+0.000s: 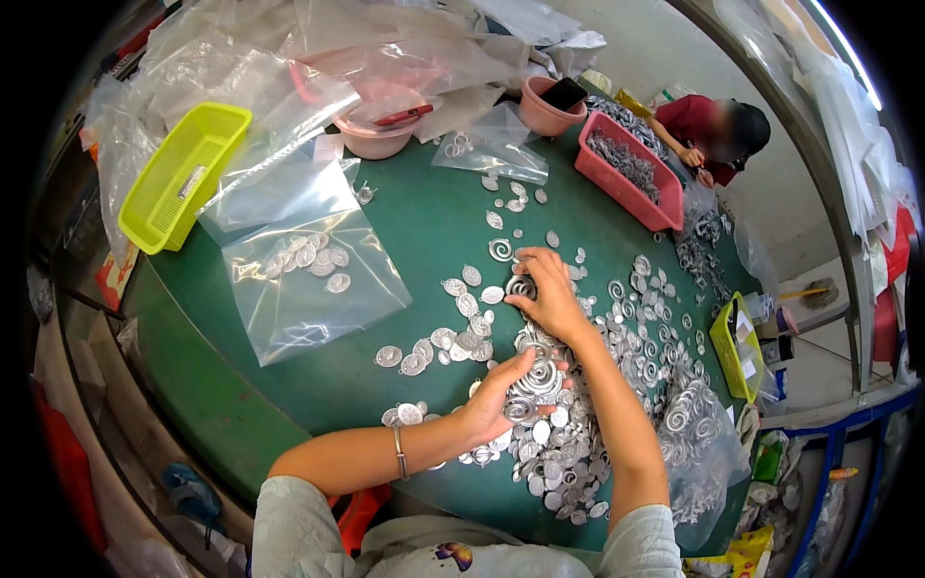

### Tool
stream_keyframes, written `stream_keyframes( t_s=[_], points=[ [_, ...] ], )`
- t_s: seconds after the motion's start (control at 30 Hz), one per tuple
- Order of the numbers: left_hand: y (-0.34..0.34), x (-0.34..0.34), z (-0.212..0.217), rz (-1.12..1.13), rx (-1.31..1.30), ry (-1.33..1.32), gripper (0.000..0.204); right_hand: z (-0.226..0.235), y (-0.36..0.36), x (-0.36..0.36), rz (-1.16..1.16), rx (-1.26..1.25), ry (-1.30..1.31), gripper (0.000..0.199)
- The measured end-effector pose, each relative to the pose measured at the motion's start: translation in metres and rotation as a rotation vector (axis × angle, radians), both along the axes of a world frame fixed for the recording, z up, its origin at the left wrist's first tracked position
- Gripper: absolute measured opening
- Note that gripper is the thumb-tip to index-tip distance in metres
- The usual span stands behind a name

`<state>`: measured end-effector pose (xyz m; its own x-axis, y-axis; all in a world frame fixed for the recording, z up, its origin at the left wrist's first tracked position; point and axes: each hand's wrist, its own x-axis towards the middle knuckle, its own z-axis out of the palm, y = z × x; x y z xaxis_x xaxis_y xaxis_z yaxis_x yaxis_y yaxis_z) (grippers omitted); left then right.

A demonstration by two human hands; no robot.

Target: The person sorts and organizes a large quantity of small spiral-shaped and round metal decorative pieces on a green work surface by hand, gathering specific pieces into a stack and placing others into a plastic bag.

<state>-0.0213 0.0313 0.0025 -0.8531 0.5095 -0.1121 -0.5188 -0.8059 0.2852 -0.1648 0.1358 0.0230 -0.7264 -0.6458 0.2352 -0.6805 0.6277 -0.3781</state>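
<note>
Several silver spirals (pixel 541 378) fill the left grip (pixel 489 397); right grip (pixel 553 297) pinches another spiral (pixel 520 287); basket label (pixel 193 181) illegible

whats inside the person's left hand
The left hand holds several overlapping silvery spiral pieces. They hide much of the palm and parts of one another, so their full number cannot be seen.

Silver-grey spirals (pixel 538 376), shiny and coiled flat, lie bunched and overlapping in the left hand (pixel 493 397), their faces turned mostly upward. Another spiral (pixel 521 287), similarly coloured, sits between the right hand (pixel 553 301)'s thumb and fingers; whether it touches the surface (pixel 438 217) is unclear.
</note>
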Motion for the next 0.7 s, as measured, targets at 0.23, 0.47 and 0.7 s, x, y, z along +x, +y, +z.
stream_keyframes(
  t_s=[0.23,0.47,0.7],
  points=[
    [0.002,0.001,-0.003,-0.024,0.028,0.016,0.039,0.01,0.025,0.021,-0.202,-0.809,-0.556,0.017],
    [-0.001,0.004,0.002,-0.099,0.127,-0.039,0.042,0.065,0.047,0.069,-0.005,-0.524,-0.916,0.019],
    [0.004,0.014,0.004,-0.349,0.068,0.054,0.035,0.047,0.033,0.06,-0.121,-0.395,-0.656,0.028]
  ],
)
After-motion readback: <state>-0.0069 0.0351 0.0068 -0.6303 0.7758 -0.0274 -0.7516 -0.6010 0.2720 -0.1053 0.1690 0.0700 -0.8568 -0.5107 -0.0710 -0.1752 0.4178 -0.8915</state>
